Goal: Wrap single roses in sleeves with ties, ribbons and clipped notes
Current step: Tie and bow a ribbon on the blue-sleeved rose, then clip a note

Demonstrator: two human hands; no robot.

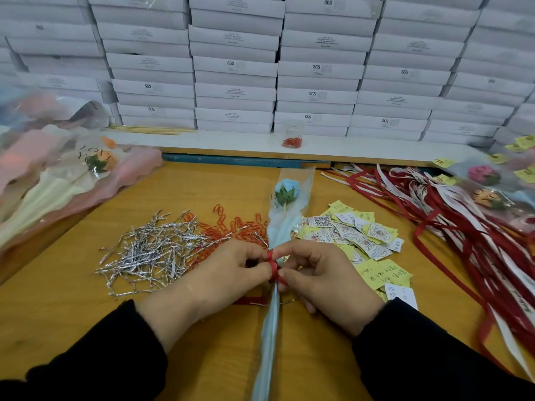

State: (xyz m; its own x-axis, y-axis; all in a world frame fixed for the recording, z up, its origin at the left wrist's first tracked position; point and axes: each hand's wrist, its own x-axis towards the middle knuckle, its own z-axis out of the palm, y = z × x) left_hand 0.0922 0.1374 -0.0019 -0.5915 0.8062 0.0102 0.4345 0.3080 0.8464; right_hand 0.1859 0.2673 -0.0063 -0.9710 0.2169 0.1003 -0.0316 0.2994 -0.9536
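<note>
I note a wall of stacked flat white cardboard boxes [234, 65] filling the view from 10 through 2 o'clock, behind a wooden yellow-brown tabletop [72, 308]. At 9 o'clock lies a heap of frilled pink and cream plastic flower sleeves [43, 180], one holding an orange rose. At 3 o'clock I record a tangle of long red and white ribbons [451, 224], with finished wrapped roses and yellow tags at 2 o'clock.

Running from 12 to 6 o'clock through the centre lies the single pale blue rose in a clear and blue tapered sleeve [285, 198], bloom at the far end, gathered stem end towards me. Just left of it, at 9 o'clock from centre, sits a pile of silver metallic twist ties [150, 250], touching a scatter of orange paper clips [231, 224]. Just right of it lies a heap of small yellow and white printed paper notes [359, 235]. A small cluster of red clips rests on the white ledge at 12 o'clock.

Both hands meet on the sleeve's gathered neck. The left hand [220, 273] and right hand [324, 279], fingers curled, each pinch a short red ribbon [272, 267] that sits wound around the sleeve between their fingertips
</note>
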